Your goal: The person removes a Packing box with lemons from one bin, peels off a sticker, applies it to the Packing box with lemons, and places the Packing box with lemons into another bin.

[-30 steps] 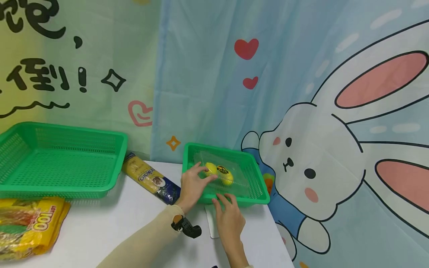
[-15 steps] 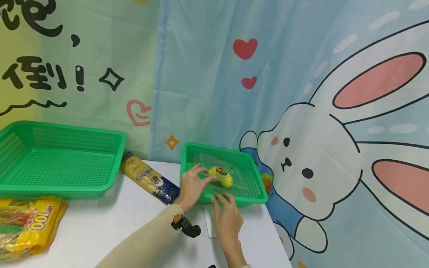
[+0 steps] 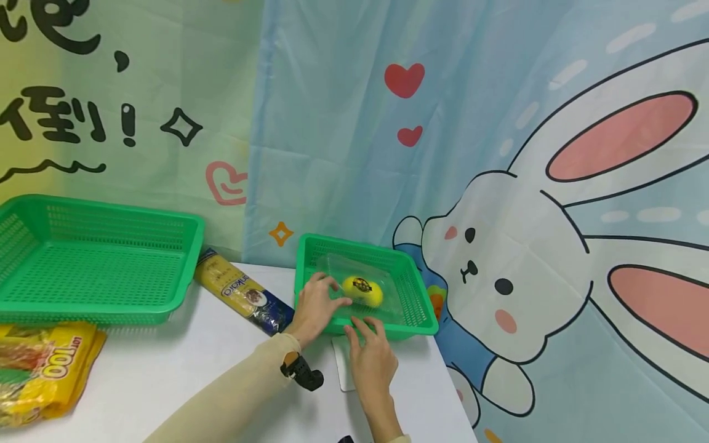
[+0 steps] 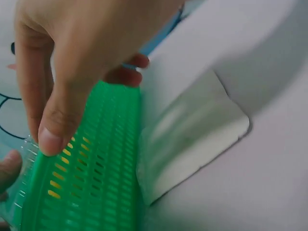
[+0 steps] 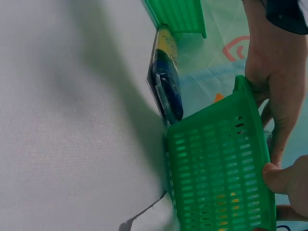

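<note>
A clear plastic box (image 3: 391,294) with yellow lemon-like fruit (image 3: 373,296) and a black label lies in the small green basket (image 3: 418,289). My left hand (image 3: 314,307) reaches over the basket's left side, its thumb and fingers pinching the near left edge of the box. My right hand (image 3: 372,360) is at the near rim, where thumb and fingertips pinch the box's edge. The left wrist view shows the right thumb (image 4: 52,139) right at the rim, beside the clear plastic. Yellow shows through the basket's slots in both wrist views.
A white card (image 3: 343,363) lies on the table in front of the basket. Left of it is a blue-and-gold packet (image 3: 244,289), then a larger green basket (image 3: 100,264) with a yellow packet (image 3: 50,369) before it. A printed curtain (image 3: 332,123) hangs behind.
The view has shifted slightly. Inside the clear box, the two yellow fruit now look closer together. Both hands stay at the small basket.
</note>
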